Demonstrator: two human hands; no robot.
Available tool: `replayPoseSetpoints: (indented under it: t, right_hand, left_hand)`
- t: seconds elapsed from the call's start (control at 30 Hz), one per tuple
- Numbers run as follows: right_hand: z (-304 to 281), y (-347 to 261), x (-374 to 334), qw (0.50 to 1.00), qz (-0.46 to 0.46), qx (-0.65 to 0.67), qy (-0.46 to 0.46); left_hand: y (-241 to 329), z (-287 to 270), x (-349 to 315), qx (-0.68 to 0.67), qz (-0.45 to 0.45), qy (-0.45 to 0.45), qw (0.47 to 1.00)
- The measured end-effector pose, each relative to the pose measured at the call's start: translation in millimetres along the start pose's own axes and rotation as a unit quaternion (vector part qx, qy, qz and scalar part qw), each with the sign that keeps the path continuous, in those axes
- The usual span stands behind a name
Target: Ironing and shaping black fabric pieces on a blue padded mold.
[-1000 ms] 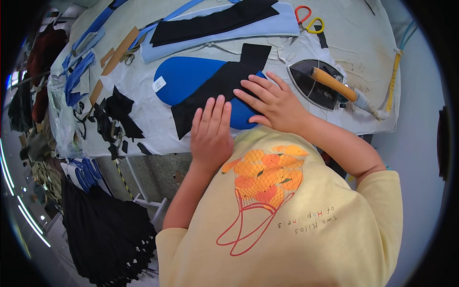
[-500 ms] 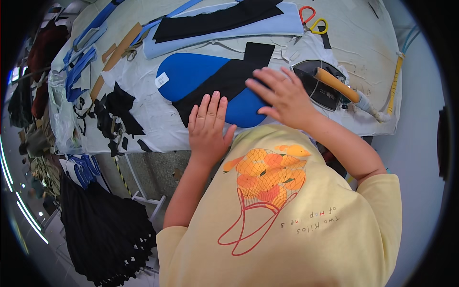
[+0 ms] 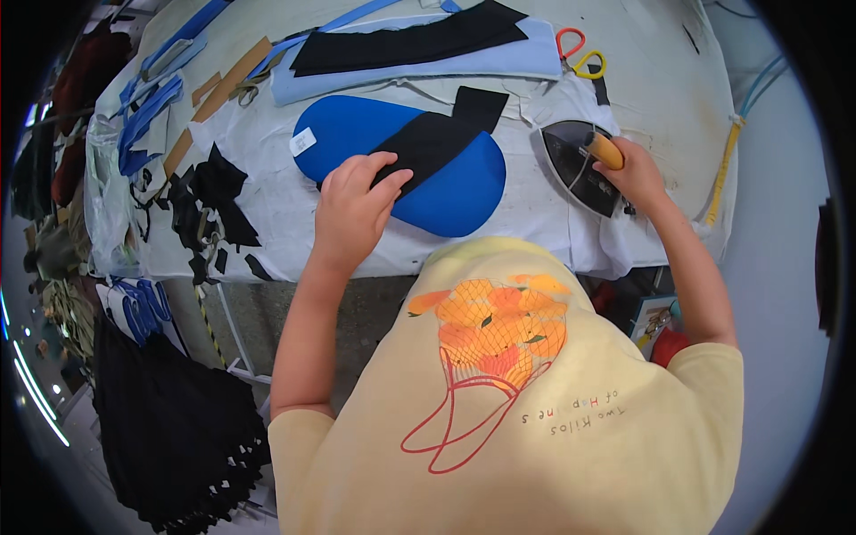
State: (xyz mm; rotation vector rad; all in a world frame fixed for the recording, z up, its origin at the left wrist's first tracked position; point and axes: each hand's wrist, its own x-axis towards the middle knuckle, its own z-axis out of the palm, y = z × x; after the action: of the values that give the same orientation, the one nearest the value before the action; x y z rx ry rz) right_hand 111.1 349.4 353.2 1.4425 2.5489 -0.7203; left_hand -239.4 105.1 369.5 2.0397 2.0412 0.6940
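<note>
A rounded blue pad [image 3: 464, 196] lies on the white-covered table, with a white label on its left end. A black fabric strip [image 3: 432, 147] crosses it diagonally, its upper end jutting past the far edge. My left hand [image 3: 352, 205] rests on the strip's lower part, fingers bent and thumb apart, hiding the strip's near end. To the right, my right hand [image 3: 640, 174] is wrapped round the wooden handle of a dark iron [image 3: 580, 165], which sits on white cloth with its tip pointing away.
Behind the pad, black fabric pieces [image 3: 410, 43] lie on a light blue panel [image 3: 312, 83]. Red-and-yellow-handled scissors [image 3: 580, 55] are at the far right. Black scraps [image 3: 223, 196] and blue strips [image 3: 152, 125] lie at left. Black cloth [image 3: 169, 419] hangs below the table's left side.
My right hand has moved from the pad to the iron's handle and closed on it. My left hand has slid leftward, its fingers now bent rather than flat.
</note>
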Motion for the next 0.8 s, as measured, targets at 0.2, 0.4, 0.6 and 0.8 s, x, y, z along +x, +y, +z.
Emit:
replayPoseSetpoints:
  t: [0.2,0.4,0.6,0.8]
  right_hand:
    - [-58.7,-89.5,-11.9,0.980,-0.195,0.004,0.036]
    - [-55.1,-201.9,-7.0,0.941,-0.296,-0.128,-0.099]
    - [-29.1,-254.8,-0.4,0.900,-0.368,-0.154,-0.175]
    - [-35.1,-212.5,13.1,0.943,-0.273,-0.141,-0.131]
  left_hand:
    - [-1.2,-4.7,-3.7,-0.004,0.002,-0.001,1.000]
    - [-6.3,-1.4,-11.2,-0.047,-0.016,0.024,0.998]
    - [-21.9,-4.1,-35.2,-0.020,-0.087,0.105,0.990]
    - [-29.7,-13.0,-74.5,0.013,-0.161,0.134,0.978]
